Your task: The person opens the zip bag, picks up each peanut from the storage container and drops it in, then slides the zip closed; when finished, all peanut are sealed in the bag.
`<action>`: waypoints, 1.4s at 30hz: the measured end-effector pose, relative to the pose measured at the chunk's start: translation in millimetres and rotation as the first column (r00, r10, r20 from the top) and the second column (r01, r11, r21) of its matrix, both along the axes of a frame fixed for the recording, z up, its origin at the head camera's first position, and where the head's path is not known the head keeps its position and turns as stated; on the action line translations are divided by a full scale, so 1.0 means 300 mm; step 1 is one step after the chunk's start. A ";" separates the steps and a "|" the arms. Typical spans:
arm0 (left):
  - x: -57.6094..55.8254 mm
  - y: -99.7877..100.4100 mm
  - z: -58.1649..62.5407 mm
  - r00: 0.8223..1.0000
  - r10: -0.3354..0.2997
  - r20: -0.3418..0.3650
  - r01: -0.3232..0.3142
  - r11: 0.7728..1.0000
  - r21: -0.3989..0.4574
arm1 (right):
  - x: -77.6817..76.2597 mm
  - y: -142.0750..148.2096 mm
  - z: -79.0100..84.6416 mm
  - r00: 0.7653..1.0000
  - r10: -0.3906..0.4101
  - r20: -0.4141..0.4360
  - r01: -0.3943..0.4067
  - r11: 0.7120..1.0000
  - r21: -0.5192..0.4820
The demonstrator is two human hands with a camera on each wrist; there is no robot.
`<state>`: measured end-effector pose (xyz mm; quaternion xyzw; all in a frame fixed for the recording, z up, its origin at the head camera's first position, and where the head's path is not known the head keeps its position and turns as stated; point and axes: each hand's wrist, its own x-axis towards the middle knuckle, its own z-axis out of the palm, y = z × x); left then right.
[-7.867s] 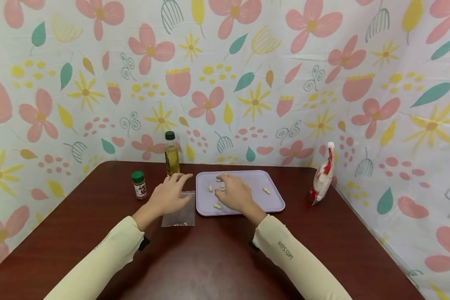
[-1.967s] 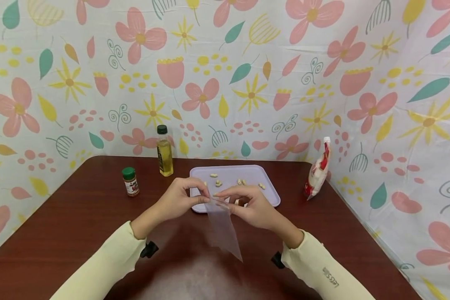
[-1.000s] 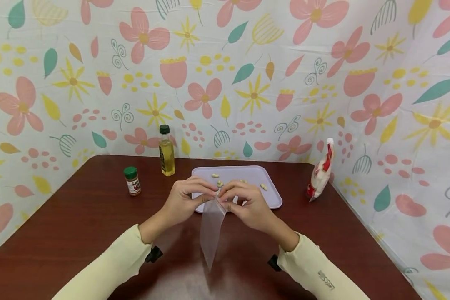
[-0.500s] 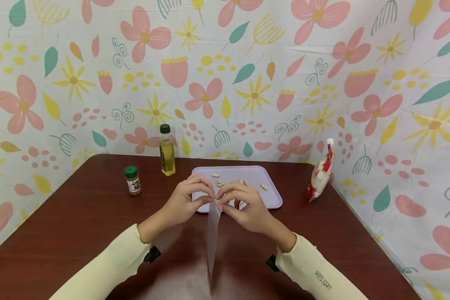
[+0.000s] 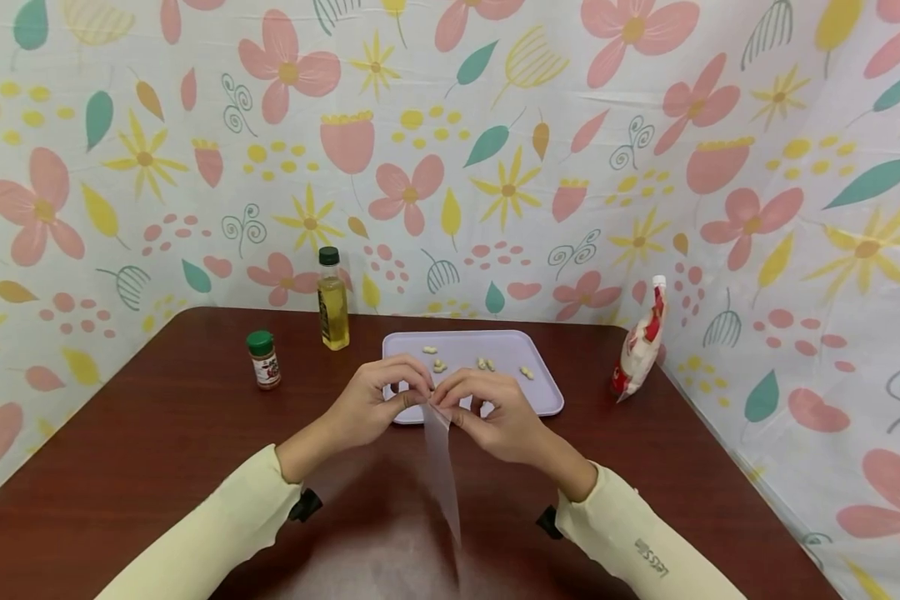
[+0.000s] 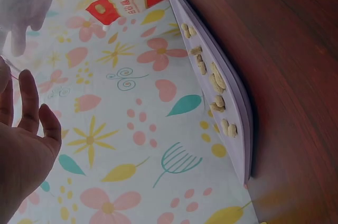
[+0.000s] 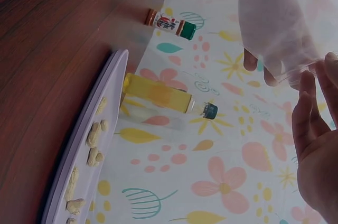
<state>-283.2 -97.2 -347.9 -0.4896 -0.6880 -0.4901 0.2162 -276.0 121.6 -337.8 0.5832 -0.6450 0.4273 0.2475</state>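
Left hand [image 5: 363,404] and right hand [image 5: 502,417] pinch top of bag [image 5: 441,467], tray [image 5: 510,346] near far edge of surface [image 5: 157,467].
Best: pinches light and level, bag untwisted.

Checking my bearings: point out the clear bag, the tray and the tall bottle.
Clear bag [image 7: 274,20], right wrist view, middle of body.
Tray [image 5: 508,347], head view, bare upper surface.
Tall bottle [image 5: 334,315], head view, yellow middle.

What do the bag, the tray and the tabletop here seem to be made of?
Bag: probably thin plastic film, since it looks translucent and flimsy.
Tray: likely moulded plastic; it is smooth pale lilac with rounded corners and a raised rim.
Tabletop: streaky reddish-brown grain and a bright reflection suggest glossy varnished wood or laminate; I can't tell which.
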 end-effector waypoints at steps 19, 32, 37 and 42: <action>-0.014 -0.008 -0.002 0.996 -0.088 0.012 0.088 0.996 0.000 | 0.010 0.028 0.010 0.999 -0.020 -0.027 0.021 0.998 0.052; -0.008 -0.018 0.007 0.992 -0.118 0.034 0.120 0.992 -0.031 | -0.002 0.062 0.023 0.989 -0.081 -0.123 0.095 0.990 0.107; 0.002 -0.027 0.019 0.995 -0.102 -0.001 0.101 0.992 -0.078 | -0.006 0.070 0.030 0.983 -0.109 -0.146 0.128 0.984 0.127; 0.009 -0.029 0.024 0.994 -0.106 0.012 0.107 0.985 -0.135 | -0.007 0.080 0.037 0.974 -0.145 -0.177 0.170 0.976 0.135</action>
